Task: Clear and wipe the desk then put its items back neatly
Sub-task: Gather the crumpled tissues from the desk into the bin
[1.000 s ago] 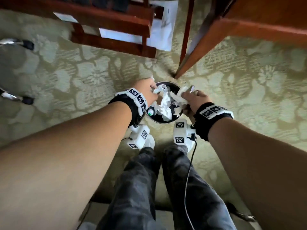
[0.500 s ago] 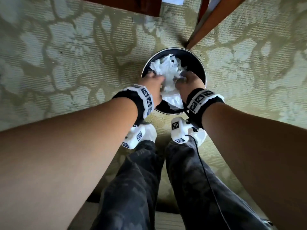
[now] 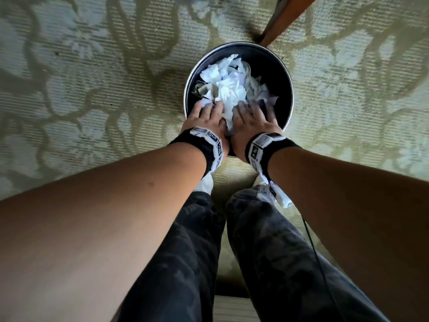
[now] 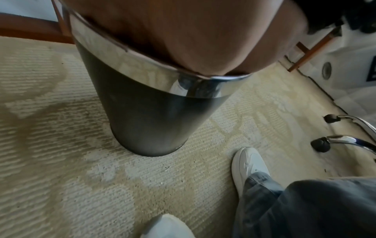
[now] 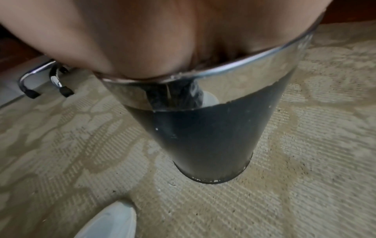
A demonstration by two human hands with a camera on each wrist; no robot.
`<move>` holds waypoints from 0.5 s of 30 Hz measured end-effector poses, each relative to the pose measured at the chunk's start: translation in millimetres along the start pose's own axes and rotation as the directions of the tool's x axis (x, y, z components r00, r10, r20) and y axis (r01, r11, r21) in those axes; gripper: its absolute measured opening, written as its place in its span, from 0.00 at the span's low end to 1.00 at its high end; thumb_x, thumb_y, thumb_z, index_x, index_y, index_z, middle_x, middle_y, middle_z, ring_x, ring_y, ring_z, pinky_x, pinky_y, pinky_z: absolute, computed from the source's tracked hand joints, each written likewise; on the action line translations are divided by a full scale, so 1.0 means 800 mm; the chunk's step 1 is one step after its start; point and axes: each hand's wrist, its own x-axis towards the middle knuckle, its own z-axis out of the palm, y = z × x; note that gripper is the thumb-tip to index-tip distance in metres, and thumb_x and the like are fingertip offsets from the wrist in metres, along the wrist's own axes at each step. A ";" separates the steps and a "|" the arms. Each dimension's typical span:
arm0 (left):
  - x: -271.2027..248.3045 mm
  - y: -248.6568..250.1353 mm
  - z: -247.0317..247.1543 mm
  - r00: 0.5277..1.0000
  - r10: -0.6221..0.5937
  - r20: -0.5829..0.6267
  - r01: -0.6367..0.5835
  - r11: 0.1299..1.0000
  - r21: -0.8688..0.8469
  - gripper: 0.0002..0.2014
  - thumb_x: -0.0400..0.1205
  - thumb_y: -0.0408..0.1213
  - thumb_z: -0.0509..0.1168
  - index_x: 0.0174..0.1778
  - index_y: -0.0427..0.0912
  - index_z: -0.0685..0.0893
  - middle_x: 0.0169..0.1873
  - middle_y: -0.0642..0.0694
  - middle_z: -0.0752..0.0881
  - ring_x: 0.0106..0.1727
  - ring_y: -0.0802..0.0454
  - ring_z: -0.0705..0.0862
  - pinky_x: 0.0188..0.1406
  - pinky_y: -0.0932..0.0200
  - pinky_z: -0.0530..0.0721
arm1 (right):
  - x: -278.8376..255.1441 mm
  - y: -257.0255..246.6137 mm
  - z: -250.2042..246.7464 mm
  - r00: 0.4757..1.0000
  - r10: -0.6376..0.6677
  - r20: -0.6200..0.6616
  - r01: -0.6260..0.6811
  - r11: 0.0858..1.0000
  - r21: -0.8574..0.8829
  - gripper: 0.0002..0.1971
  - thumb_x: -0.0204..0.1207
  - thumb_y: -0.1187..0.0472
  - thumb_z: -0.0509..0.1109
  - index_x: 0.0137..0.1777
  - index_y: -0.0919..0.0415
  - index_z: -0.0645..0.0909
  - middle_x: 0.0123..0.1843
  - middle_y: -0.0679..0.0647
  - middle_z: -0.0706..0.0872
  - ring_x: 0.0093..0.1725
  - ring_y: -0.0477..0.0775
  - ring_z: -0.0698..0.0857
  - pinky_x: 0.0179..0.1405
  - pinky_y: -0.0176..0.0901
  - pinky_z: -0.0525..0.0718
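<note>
A round black waste bin (image 3: 290, 89) with a chrome rim stands on the carpet between my feet and a desk leg. Crumpled white paper (image 3: 228, 88) fills it. Both my hands reach into its near side. My left hand (image 3: 206, 113) presses flat on the paper's left part, fingers spread. My right hand (image 3: 251, 116) presses beside it on the right part, fingers (image 3: 241, 108) straight. In the left wrist view my palm (image 4: 203, 35) covers the bin mouth above the dark wall (image 4: 152, 120). The right wrist view shows my palm (image 5: 162, 40) over the bin's chrome band (image 5: 254, 77).
A wooden desk leg (image 3: 285, 18) touches down just behind the bin. Chrome chair legs with black casters (image 4: 321, 144) stand to my left. My white shoes (image 4: 249, 162) are close to the bin's base. A thin cable (image 3: 311, 242) runs down my right leg.
Both hands went from holding paper at the bin's mouth to pushing it down inside. My head has come closer over the bin, and the paper sits lower.
</note>
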 end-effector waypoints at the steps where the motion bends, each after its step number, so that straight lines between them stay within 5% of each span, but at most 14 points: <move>1: 0.004 -0.002 0.000 1.000 0.007 0.005 -0.007 1.000 0.000 0.32 0.87 0.50 0.44 0.89 0.49 0.55 0.90 0.43 0.42 0.90 0.41 0.43 0.87 0.37 0.36 | 0.005 0.000 -0.001 1.000 0.006 0.010 -0.006 0.999 -0.033 0.34 0.88 0.44 0.38 0.91 0.57 0.43 0.93 0.51 0.45 0.90 0.61 0.39 0.84 0.73 0.33; 6: -0.014 -0.003 -0.020 0.998 0.029 0.064 -0.032 0.998 0.056 0.31 0.87 0.56 0.49 0.89 0.59 0.54 0.90 0.45 0.37 0.89 0.35 0.35 0.85 0.34 0.32 | 0.003 -0.001 -0.016 0.995 -0.007 0.095 0.014 0.997 -0.070 0.35 0.88 0.41 0.43 0.91 0.56 0.43 0.92 0.53 0.44 0.89 0.66 0.39 0.82 0.76 0.34; 10: -0.065 -0.002 -0.054 0.998 0.001 0.060 0.005 0.995 -0.095 0.33 0.83 0.48 0.56 0.87 0.65 0.59 0.89 0.46 0.33 0.88 0.36 0.30 0.84 0.39 0.27 | -0.038 0.006 -0.049 0.999 0.028 0.025 -0.029 0.998 0.052 0.42 0.80 0.34 0.53 0.90 0.52 0.51 0.91 0.50 0.52 0.89 0.65 0.45 0.86 0.70 0.39; 15: -0.142 -0.012 -0.122 0.999 -0.034 0.029 0.036 0.995 -0.098 0.39 0.85 0.49 0.59 0.90 0.58 0.46 0.88 0.47 0.30 0.87 0.38 0.26 0.86 0.37 0.32 | -0.120 0.019 -0.124 1.000 -0.025 -0.013 0.026 0.995 0.093 0.43 0.79 0.39 0.64 0.90 0.52 0.51 0.92 0.52 0.51 0.90 0.64 0.46 0.88 0.65 0.43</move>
